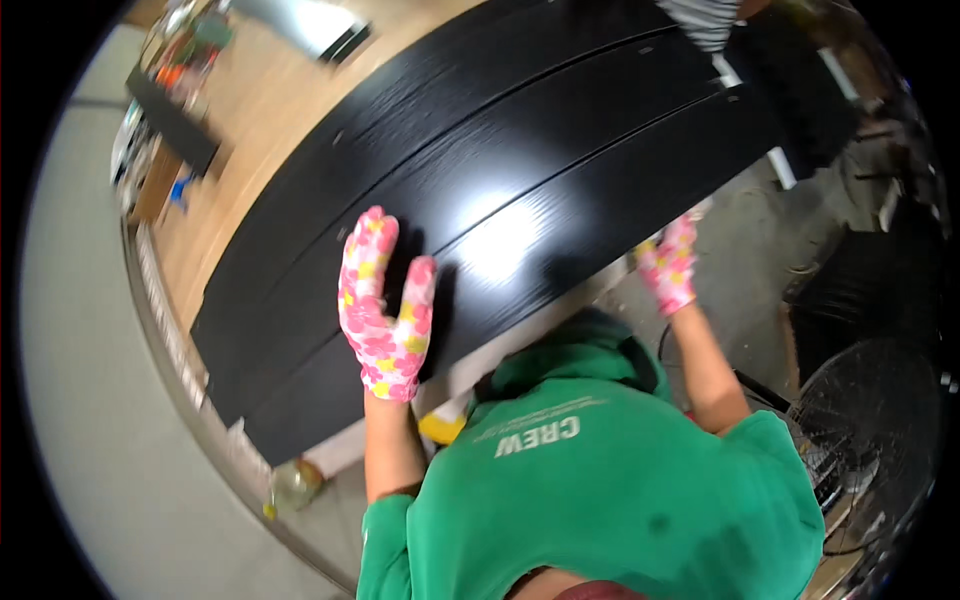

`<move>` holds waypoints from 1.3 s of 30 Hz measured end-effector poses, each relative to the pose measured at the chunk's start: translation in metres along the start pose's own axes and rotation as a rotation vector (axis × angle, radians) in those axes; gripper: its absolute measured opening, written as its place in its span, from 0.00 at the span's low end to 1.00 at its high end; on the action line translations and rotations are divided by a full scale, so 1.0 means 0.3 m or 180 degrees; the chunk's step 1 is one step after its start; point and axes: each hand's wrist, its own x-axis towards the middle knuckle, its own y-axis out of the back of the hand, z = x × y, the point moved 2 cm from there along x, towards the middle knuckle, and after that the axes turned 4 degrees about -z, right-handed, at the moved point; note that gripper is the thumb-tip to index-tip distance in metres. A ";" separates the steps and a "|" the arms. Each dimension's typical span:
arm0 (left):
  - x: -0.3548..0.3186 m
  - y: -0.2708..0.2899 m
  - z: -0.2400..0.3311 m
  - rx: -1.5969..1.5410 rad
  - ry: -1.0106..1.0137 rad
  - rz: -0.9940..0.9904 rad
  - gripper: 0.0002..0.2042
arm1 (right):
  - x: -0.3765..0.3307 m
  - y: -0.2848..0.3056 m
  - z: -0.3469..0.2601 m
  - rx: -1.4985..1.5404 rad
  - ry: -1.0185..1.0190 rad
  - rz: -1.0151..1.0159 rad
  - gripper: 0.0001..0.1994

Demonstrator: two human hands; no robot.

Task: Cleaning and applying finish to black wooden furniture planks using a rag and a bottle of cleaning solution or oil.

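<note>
A broad black board (560, 130), with long grooves and a glossy wood-grain surface, lies before me. My left hand (385, 310), in a pink-and-yellow flowered glove, is over the board's left part. Its thumb stands well apart from the straight fingers, and nothing is in it. Farther right, my right hand (668, 268), gloved alike, is at the board's near edge. Its fingers point up and are partly blurred, so whether they grip anything cannot be made out.
Striped cloth (700, 20), perhaps another person's clothing, shows at the far right of the board. A round fan (855, 440) stands at my right. Left lie a clear bottle-like container (297, 484) and a cardboard box (157, 182). A yellow object (441, 428) is beside my left forearm.
</note>
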 end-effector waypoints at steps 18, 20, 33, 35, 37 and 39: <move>-0.250 0.310 -0.031 0.0995 -0.0482 0.0383 0.13 | -0.306 -0.336 -0.345 -0.0417 0.1938 -0.1157 0.10; -0.213 0.289 -0.017 0.0945 -0.0556 0.0320 0.13 | -0.299 -0.352 -0.336 -0.0791 0.1677 -0.1896 0.10; 0.067 -0.020 -0.111 0.2460 -0.0789 -0.1325 0.36 | -0.070 0.451 -0.073 0.1667 -0.0335 -0.1619 0.17; 0.145 -0.137 -0.044 0.2185 -0.1196 -0.1668 0.38 | -0.029 0.509 0.001 0.2153 -0.0505 -0.0803 0.15; 0.231 -0.284 0.049 0.1964 -0.1481 -0.2265 0.41 | 0.038 0.505 0.054 0.2479 -0.0308 -0.0215 0.14; 0.298 -0.407 0.161 0.1670 -0.1936 -0.2435 0.41 | 0.071 0.513 0.081 0.2855 -0.0192 0.0092 0.14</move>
